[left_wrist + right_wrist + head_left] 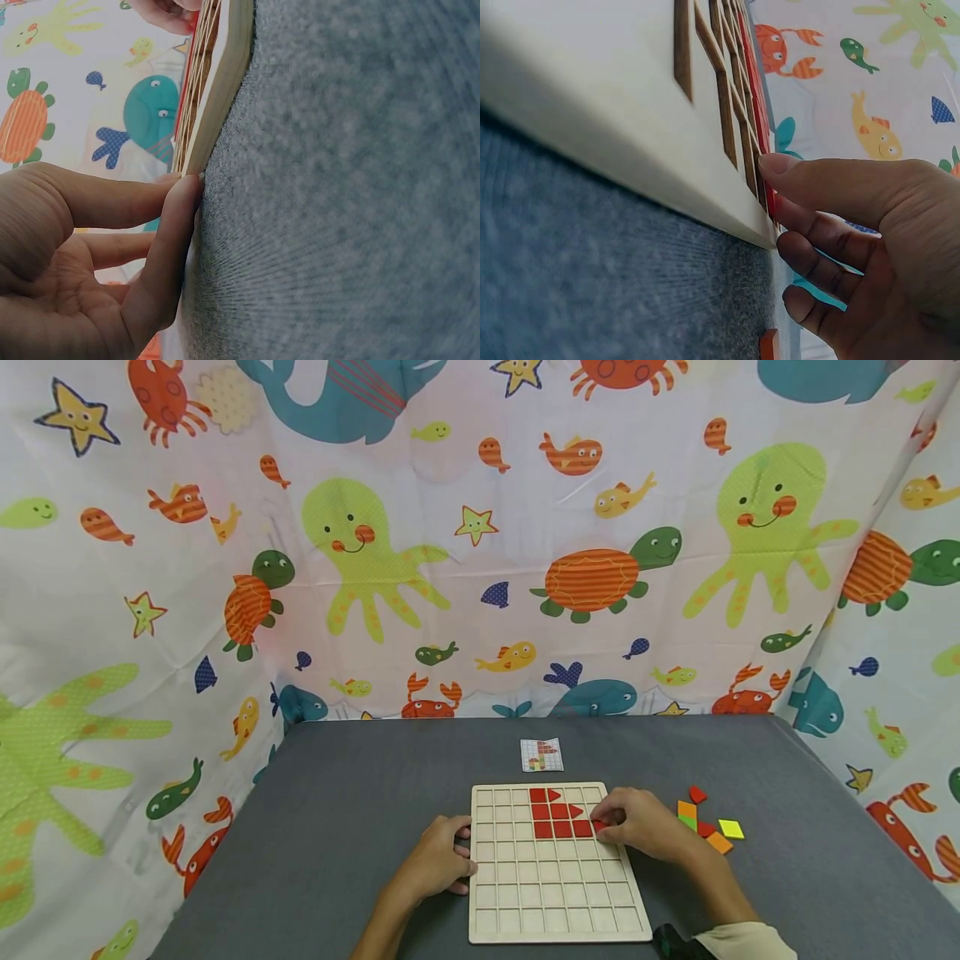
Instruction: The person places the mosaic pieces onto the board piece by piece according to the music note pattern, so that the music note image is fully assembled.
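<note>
A pale wooden grid board lies on the grey table. Rows of red tiles, squares and small triangles, fill cells in its upper part. At the board's left edge, my left hand pinches the rim between thumb and finger, as the left wrist view also shows. My right hand is at the right edge, its thumb and fingers on a small red tile at the end of the third row. That tile is mostly covered by the fingertips, so I cannot tell its shape.
Right of the board lie loose tiles: orange pieces, a yellow one and a red one, among others. A small pattern card is behind the board. A curtain printed with sea animals surrounds the table's back and sides.
</note>
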`<state>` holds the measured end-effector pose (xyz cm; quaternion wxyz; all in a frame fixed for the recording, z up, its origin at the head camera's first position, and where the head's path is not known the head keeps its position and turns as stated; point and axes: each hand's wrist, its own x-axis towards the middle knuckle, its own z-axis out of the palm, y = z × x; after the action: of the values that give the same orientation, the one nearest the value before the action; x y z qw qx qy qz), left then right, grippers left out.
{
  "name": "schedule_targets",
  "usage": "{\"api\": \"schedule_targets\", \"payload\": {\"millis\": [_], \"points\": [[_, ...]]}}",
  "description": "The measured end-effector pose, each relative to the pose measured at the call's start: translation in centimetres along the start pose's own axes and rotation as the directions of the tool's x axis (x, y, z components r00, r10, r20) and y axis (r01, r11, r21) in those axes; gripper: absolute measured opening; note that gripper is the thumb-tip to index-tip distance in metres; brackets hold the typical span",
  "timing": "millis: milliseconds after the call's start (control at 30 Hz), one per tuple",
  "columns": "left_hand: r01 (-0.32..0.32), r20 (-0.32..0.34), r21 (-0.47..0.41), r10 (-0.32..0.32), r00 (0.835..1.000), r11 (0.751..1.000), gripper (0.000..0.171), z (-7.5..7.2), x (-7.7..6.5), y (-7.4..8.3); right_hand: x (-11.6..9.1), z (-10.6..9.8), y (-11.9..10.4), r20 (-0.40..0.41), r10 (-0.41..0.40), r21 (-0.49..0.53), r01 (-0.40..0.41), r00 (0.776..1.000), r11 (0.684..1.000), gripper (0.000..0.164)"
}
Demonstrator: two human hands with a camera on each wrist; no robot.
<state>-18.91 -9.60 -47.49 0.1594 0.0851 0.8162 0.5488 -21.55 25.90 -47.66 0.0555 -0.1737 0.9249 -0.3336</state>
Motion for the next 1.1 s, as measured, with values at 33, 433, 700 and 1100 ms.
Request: {"api": "schedule_targets", "payload": {"millis": [33,433,700,1100], "points": [[-0.001,0.000,-0.003,0.001,1.000,1.000,0.074,0.0,0.0,0.0,0.0,0.0,0.0,0.001,-0.003,0.000,0.003,1.000,1.000,0.021],[0.009,-0.004,0.004,-0.009,1.000,1.000,0.074,0.0,0.1,0.0,0.0,-0.3,-0.3,0.000,-0.001,0.008,0.001,1.000,1.000,0.026],[0.007,-0.003,0.009,-0.007,1.000,1.000,0.073,0.0,0.1,0.0,-0.3,-0.7,0.1,-0.021,-0.004,0.064,0.005,1.000,0.998,0.030],[0.006,0.000,0.006,-0.006,1.000,1.000,0.073,0.0,0.0,0.0,-1.5,-2.6,1.6,-0.085,0.126,0.130,-0.114,0.988,0.985,0.030]]}}
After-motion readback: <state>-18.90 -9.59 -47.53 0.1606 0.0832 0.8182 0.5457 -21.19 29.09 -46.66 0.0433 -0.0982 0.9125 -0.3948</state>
